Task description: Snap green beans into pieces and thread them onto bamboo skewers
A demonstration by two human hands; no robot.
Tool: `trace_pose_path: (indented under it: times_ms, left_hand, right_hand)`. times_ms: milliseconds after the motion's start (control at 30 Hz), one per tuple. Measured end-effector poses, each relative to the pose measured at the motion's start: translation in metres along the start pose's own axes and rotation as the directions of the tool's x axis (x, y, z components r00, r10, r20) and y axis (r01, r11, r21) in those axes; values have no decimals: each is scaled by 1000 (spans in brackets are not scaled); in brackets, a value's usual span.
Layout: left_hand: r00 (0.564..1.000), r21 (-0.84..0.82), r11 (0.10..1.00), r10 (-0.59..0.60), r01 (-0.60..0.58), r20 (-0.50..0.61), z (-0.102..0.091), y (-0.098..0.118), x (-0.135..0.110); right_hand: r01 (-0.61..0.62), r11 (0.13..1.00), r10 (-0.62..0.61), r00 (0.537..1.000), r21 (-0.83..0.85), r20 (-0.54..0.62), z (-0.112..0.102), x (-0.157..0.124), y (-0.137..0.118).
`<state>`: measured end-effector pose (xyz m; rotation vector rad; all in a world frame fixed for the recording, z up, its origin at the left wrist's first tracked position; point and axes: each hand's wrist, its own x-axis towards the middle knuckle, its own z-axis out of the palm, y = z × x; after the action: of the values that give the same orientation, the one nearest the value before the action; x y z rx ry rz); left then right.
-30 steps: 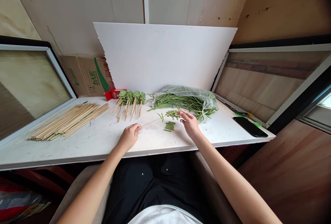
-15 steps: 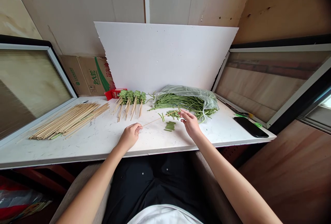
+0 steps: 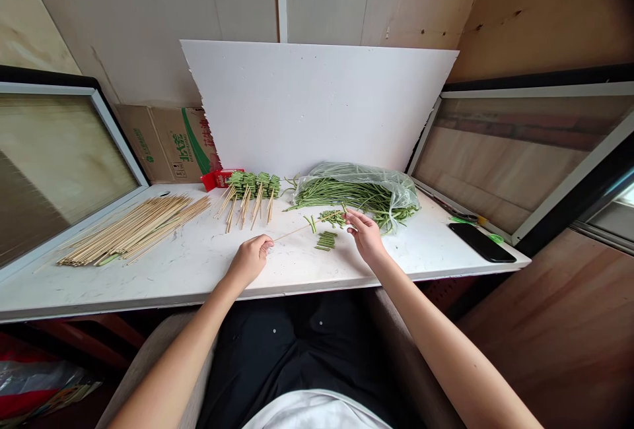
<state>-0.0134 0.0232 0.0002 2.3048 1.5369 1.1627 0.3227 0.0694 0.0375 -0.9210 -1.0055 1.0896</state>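
My left hand (image 3: pixel 251 259) is closed around one end of a thin wooden skewer (image 3: pixel 294 230), which slants up to the right. At its far end, my right hand (image 3: pixel 365 233) pinches a short piece of green bean (image 3: pixel 345 208) against the skewer tip. Just below the skewer lies a small row of cut bean pieces (image 3: pixel 325 240) on the white table. Two loose pieces (image 3: pixel 310 223) sit beside a further pile of cut beans (image 3: pixel 333 218), which the skewer partly crosses.
Whole long beans (image 3: pixel 341 193) fill a clear plastic bag (image 3: pixel 396 185) at the back. Finished bean skewers (image 3: pixel 253 186) lie by a red box (image 3: pixel 216 179). Many bare skewers (image 3: pixel 133 228) are heaped left. A phone (image 3: pixel 481 242) rests near the right edge; a white board (image 3: pixel 317 105) stands behind.
Almost nothing differs. Both hands keep their hold on the skewer and the bean piece, and the whole view has shifted very slightly.
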Motion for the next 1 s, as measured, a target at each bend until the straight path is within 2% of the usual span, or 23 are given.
trace_pose_path:
  times_ms: [467, 1000]
  left_hand:
    - [1000, 15, 1000, -16, 16, 14, 0, 0, 0]
    - [1000, 11, 1000, -7, 7, 11, -1, 1, 0]
  right_hand:
    - [-19, 999, 20, 1000, 44, -9, -1, 1, 1]
    - [-9, 1000, 9, 1000, 2, -11, 1, -2, -1]
